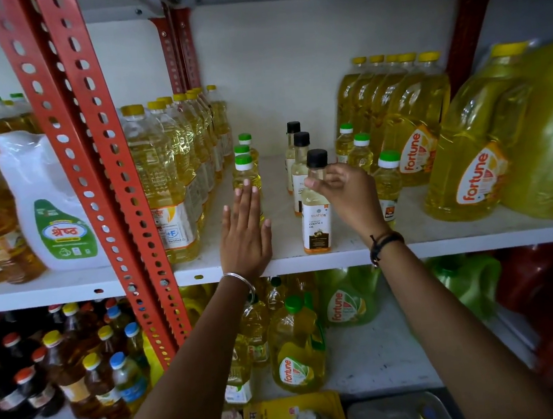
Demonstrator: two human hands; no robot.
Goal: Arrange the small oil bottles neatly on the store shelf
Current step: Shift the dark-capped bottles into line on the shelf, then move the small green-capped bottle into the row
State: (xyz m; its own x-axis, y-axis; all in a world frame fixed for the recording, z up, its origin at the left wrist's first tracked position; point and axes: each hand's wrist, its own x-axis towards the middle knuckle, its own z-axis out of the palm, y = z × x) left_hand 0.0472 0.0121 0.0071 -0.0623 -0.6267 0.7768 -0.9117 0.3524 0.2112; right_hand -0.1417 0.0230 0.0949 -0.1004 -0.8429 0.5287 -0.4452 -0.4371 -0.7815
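On the white shelf stand three small black-capped coconut oil bottles in a row running front to back. My right hand grips the neck of the front coconut oil bottle, which stands near the shelf's front edge. The two behind it stand upright. To the left is a row of three small green-capped yellow oil bottles. My left hand lies flat, fingers together, against the front one of that row and hides its lower part. Three more green-capped small bottles stand to the right.
Large yellow-capped oil bottles fill the shelf left of the small ones, and big Fortune jugs fill the right. A red slotted upright stands at the left. Bare shelf lies between the two small rows. More bottles stand on the lower shelf.
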